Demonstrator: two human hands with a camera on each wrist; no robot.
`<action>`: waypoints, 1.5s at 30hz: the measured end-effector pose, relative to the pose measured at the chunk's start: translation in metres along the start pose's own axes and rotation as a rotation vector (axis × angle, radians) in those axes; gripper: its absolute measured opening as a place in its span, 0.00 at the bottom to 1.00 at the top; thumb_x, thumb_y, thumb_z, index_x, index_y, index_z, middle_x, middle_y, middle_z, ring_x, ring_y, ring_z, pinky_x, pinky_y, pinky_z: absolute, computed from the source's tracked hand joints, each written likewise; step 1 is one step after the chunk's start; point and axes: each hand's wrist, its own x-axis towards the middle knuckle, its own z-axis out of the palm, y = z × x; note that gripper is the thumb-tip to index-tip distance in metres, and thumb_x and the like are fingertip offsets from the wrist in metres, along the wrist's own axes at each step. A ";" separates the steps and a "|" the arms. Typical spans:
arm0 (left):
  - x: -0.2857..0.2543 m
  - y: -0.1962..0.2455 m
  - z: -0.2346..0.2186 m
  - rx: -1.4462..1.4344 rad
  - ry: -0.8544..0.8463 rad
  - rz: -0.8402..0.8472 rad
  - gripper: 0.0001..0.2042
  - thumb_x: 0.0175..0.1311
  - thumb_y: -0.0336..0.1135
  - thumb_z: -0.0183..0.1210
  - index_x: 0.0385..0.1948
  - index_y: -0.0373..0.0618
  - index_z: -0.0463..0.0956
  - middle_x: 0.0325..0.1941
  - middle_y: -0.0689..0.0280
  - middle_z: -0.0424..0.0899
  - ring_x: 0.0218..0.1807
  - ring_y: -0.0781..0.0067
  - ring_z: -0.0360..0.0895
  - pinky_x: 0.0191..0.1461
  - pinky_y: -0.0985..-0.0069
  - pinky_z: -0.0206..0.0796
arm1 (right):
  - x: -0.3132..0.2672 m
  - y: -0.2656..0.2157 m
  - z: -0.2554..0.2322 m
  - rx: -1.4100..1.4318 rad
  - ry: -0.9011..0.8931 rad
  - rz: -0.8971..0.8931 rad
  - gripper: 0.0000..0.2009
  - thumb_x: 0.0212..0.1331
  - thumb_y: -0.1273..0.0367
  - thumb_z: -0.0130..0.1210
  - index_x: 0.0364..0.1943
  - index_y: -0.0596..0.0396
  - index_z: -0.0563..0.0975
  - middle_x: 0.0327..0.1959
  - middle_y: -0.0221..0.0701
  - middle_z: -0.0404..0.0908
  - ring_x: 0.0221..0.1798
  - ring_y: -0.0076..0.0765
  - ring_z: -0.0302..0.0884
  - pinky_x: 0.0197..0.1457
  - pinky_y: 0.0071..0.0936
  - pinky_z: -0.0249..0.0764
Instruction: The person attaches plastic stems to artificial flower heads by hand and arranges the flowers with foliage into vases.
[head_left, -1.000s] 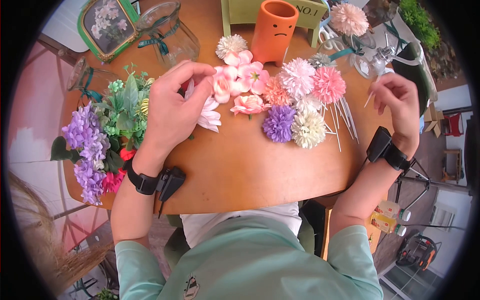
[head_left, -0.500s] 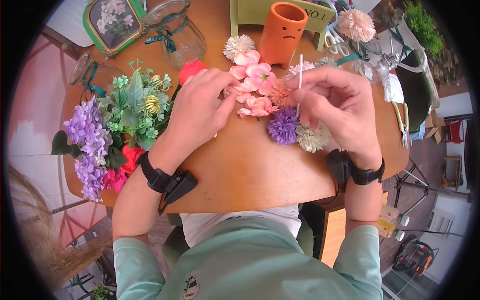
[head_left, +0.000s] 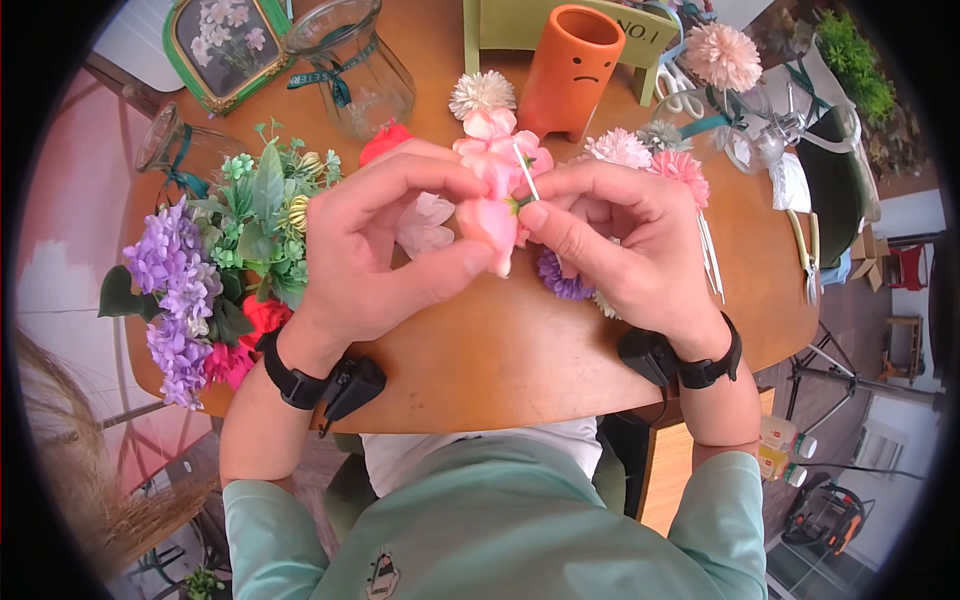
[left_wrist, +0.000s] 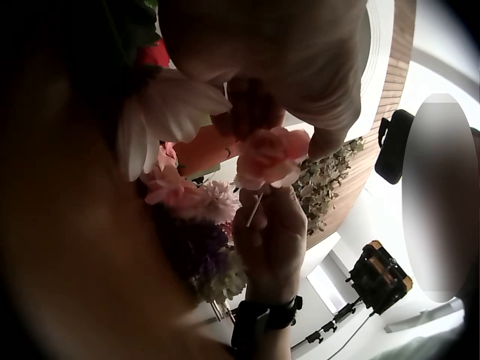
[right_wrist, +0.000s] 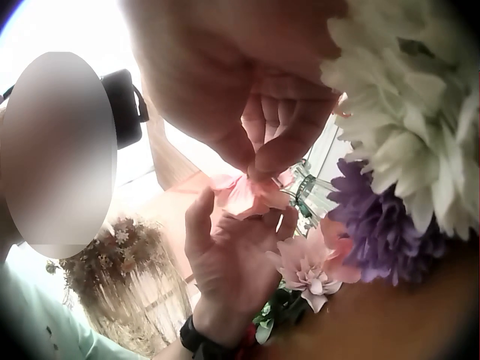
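Note:
In the head view a pink rose head (head_left: 490,229) is held over the table between both hands. The left hand (head_left: 375,245) pinches its petals between thumb and fingers. Beside its green base, the right hand (head_left: 625,240) pinches a thin white stick (head_left: 525,172) between thumb and forefinger, the stick slanting up to the left. The rose (left_wrist: 271,156) also shows in the left wrist view, with the stick (left_wrist: 254,211) under it. A pale pink flower (head_left: 424,224) lies by the left fingers. Whether stick and rose are joined cannot be told.
Pink blossoms (head_left: 489,128), a purple pompom flower (head_left: 562,277) and white sticks (head_left: 711,255) lie beyond the hands. Green, purple and red flowers (head_left: 180,290) are at left. An orange pot (head_left: 572,70), glass vase (head_left: 352,75) and pliers (head_left: 806,255) stand or lie around.
The right hand went from the table's right side to the middle, bringing the white stick to the rose. The left hand moved slightly right and now holds the rose up, turned sideways.

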 end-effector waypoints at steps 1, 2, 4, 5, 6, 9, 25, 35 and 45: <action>0.000 0.001 0.004 -0.105 0.009 -0.041 0.22 0.54 0.24 0.76 0.52 0.35 0.83 0.54 0.57 0.84 0.57 0.70 0.82 0.61 0.71 0.73 | -0.001 0.001 0.002 0.003 -0.001 0.004 0.08 0.70 0.73 0.64 0.47 0.63 0.86 0.24 0.21 0.83 0.23 0.06 0.68 0.24 0.15 0.58; -0.001 0.001 0.006 -0.104 0.011 -0.045 0.22 0.54 0.24 0.76 0.52 0.35 0.83 0.54 0.57 0.84 0.57 0.70 0.82 0.61 0.71 0.73 | -0.001 0.001 0.003 -0.011 -0.002 -0.017 0.08 0.69 0.73 0.65 0.47 0.63 0.86 0.24 0.21 0.83 0.23 0.07 0.69 0.25 0.15 0.60; -0.001 0.004 0.010 0.046 -0.019 0.004 0.24 0.56 0.22 0.76 0.56 0.33 0.80 0.57 0.58 0.83 0.58 0.71 0.82 0.63 0.72 0.76 | -0.003 0.001 0.006 -0.022 -0.005 -0.037 0.08 0.69 0.74 0.65 0.47 0.63 0.86 0.24 0.21 0.82 0.24 0.08 0.71 0.26 0.15 0.63; -0.002 0.006 0.014 0.046 -0.019 0.002 0.24 0.56 0.22 0.76 0.56 0.33 0.80 0.57 0.58 0.83 0.58 0.71 0.82 0.63 0.72 0.76 | -0.005 -0.002 0.008 -0.030 0.011 -0.007 0.07 0.69 0.74 0.65 0.47 0.62 0.87 0.25 0.21 0.84 0.24 0.09 0.72 0.26 0.15 0.64; -0.003 0.010 0.017 0.018 0.027 -0.097 0.22 0.60 0.21 0.73 0.57 0.32 0.79 0.56 0.58 0.83 0.57 0.71 0.83 0.63 0.72 0.76 | -0.005 -0.003 0.009 -0.040 0.028 0.021 0.07 0.69 0.74 0.64 0.47 0.62 0.87 0.26 0.22 0.85 0.24 0.10 0.73 0.27 0.15 0.65; -0.003 0.011 0.018 -0.058 0.116 -0.196 0.20 0.65 0.21 0.70 0.58 0.30 0.77 0.56 0.59 0.83 0.56 0.71 0.83 0.63 0.71 0.76 | -0.004 -0.004 0.014 0.006 0.171 -0.081 0.08 0.68 0.75 0.64 0.47 0.62 0.87 0.30 0.26 0.87 0.25 0.13 0.75 0.28 0.16 0.68; -0.004 -0.006 0.007 -0.175 0.115 -0.178 0.18 0.69 0.25 0.68 0.59 0.32 0.78 0.58 0.60 0.86 0.59 0.71 0.83 0.66 0.70 0.76 | -0.007 -0.017 -0.003 -0.437 -0.011 -0.294 0.09 0.64 0.79 0.62 0.47 0.66 0.87 0.35 0.37 0.89 0.38 0.34 0.88 0.40 0.28 0.82; -0.003 -0.004 0.007 -0.166 0.116 -0.176 0.18 0.69 0.24 0.68 0.59 0.32 0.79 0.59 0.58 0.85 0.60 0.70 0.83 0.67 0.69 0.75 | -0.008 -0.014 -0.001 -0.433 0.024 -0.315 0.10 0.62 0.80 0.64 0.46 0.64 0.88 0.29 0.32 0.82 0.30 0.26 0.77 0.32 0.25 0.71; -0.002 0.010 0.009 0.511 0.009 0.170 0.16 0.64 0.17 0.67 0.54 0.33 0.83 0.58 0.52 0.86 0.60 0.62 0.84 0.61 0.67 0.78 | -0.011 -0.012 0.002 -0.496 0.026 -0.234 0.10 0.59 0.79 0.64 0.44 0.60 0.89 0.28 0.34 0.84 0.26 0.29 0.81 0.29 0.28 0.75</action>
